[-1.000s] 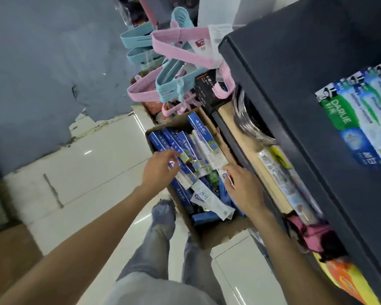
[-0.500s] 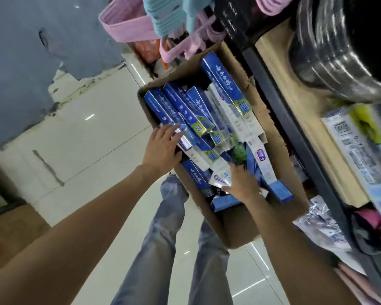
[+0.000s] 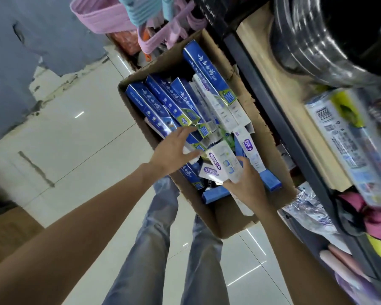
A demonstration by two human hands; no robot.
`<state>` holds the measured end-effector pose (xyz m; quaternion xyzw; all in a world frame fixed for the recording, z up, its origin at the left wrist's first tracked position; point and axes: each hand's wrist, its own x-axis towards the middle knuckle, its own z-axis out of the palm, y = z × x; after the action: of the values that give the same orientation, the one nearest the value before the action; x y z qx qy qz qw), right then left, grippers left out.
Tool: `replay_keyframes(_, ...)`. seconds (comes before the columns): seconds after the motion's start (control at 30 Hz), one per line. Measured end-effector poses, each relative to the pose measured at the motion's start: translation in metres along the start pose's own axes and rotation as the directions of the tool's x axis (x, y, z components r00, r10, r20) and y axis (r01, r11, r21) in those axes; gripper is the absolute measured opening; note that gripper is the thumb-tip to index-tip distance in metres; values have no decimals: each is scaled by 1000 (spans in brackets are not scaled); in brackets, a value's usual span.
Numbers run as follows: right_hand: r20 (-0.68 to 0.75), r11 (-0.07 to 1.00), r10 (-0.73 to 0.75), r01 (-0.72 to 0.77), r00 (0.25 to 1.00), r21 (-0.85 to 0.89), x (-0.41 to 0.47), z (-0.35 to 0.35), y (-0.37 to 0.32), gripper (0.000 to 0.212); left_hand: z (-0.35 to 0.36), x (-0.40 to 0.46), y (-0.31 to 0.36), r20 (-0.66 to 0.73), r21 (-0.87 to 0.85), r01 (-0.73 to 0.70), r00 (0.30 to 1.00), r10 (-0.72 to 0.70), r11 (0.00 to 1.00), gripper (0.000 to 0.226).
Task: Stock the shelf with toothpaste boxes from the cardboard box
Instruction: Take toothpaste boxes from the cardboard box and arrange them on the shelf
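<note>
A white rectangular card toothpaste box with purple print (image 3: 223, 164) is gripped near its lower end by the right hand (image 3: 246, 183), fingers curled round it. The left hand (image 3: 174, 150) is spread over the blue boxes (image 3: 163, 102) at ten o'clock. All lie in the brown cardboard box (image 3: 229, 225) on the floor. The carton is judged light, stiff but crushable, best held across its long sides. The dark shelf (image 3: 279, 119) stands at three o'clock.
</note>
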<state>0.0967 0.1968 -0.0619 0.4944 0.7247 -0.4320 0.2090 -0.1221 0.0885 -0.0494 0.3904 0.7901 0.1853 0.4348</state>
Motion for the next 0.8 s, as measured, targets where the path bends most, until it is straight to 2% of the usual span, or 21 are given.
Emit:
replay_keyframes(0.03,-34,997,-12,14,999,77,-6,-3,-5,73,6,0,17,114,-244,132,988,-107,961,74)
replay_keyframes(0.07,-73,990,-40,49,997,133,-10,-5,-12,72,12,-1,34,231,-463,275,955,-185,843,79)
replay_keyframes(0.1,-115,980,-85,104,990,171,-12,-5,-18,72,19,-1,47,312,-611,376,923,-225,697,80)
replay_keyframes(0.13,-152,967,-140,168,978,193,-13,-4,-25,71,27,-1,56,339,-687,411,911,-237,599,77)
replay_keyframes(0.17,-167,950,-195,229,966,214,-11,-3,-30,70,34,-1,59,314,-718,405,914,-255,566,71)
replay_keyframes(0.23,-140,914,-263,293,955,280,-2,-4,-32,65,38,-1,59,199,-744,356,926,-321,566,58)
replay_keyframes(0.3,-175,927,-241,280,955,249,14,-8,-24,55,33,2,51,124,-781,337,909,-397,526,51)
replay_keyframes(0.37,-332,977,-191,212,924,30,33,-13,-10,49,22,5,43,117,-818,331,896,-428,470,48)
replay_keyframes(0.43,-433,976,-169,88,885,-201,49,-12,-3,46,12,8,35,103,-822,312,904,-414,476,44)
replay_keyframes(0.5,-450,950,-142,-6,882,-311,60,-7,-3,47,4,11,30,72,-813,291,910,-409,504,44)
replay_keyframes(0.6,-435,918,-81,-103,897,-383,69,-6,-3,48,-2,12,26,43,-824,266,909,-414,500,44)
replay_keyframes(0.7,-481,970,-88,-35,872,-241,60,-13,-4,40,-9,6,26,25,-810,262,910,-414,525,37)
replay_keyframes(0.77,-522,993,-118,100,844,-64,39,-28,-12,41,-15,0,29,17,-813,248,914,-405,526,36)
replay_keyframes(0.8,-514,983,-100,165,852,84,26,-39,-19,42,-19,-5,34,15,-821,241,916,-402,517,34)
